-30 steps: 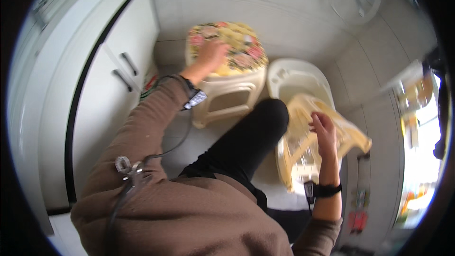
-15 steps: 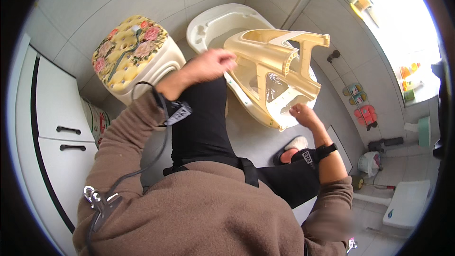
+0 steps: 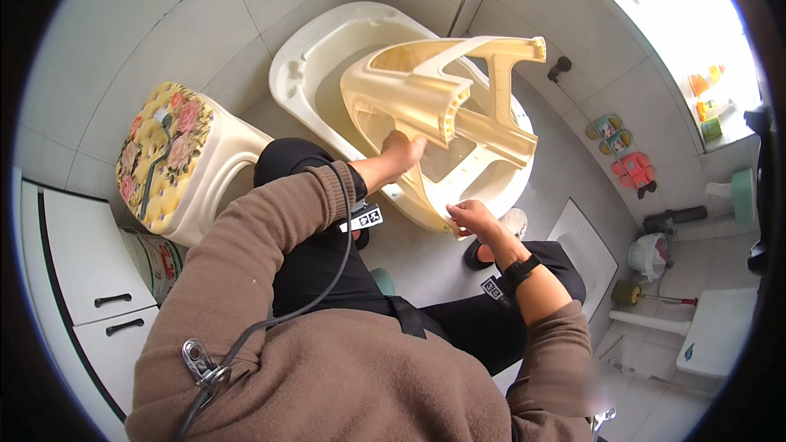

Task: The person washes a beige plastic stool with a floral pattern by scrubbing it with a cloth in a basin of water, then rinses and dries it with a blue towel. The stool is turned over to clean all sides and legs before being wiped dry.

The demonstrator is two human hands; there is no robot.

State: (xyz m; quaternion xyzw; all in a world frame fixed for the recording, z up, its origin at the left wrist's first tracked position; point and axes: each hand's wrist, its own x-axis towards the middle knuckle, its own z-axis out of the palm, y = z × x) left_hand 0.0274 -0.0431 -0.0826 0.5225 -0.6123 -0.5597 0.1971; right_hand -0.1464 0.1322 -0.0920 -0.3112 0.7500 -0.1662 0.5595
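A cream plastic stool frame [image 3: 409, 98] lies tipped on its side in a white baby bathtub [image 3: 296, 102], with water visible through the frame's openings. My left hand [image 3: 401, 155] is closed on the near edge of the frame, its fingertips partly hidden behind the plastic. At the frame's lower end, close to the tub's near rim, my right hand [image 3: 475, 217] pinches the edge of a leg between thumb and fingers. Both forearms wear black straps with small patterned tags.
To the left stands another stool [image 3: 155, 160] with a floral padded seat and a long thin tool on it. A white cabinet [image 3: 98, 254] is at far left. On the right are a squat toilet [image 3: 585, 237], a white basket [image 3: 647, 255] and slippers on the wall [image 3: 634, 172].
My left hand has come down from above the stool's side onto its near edge. My right hand has shifted left along with the leg end. The whole view has turned slightly.
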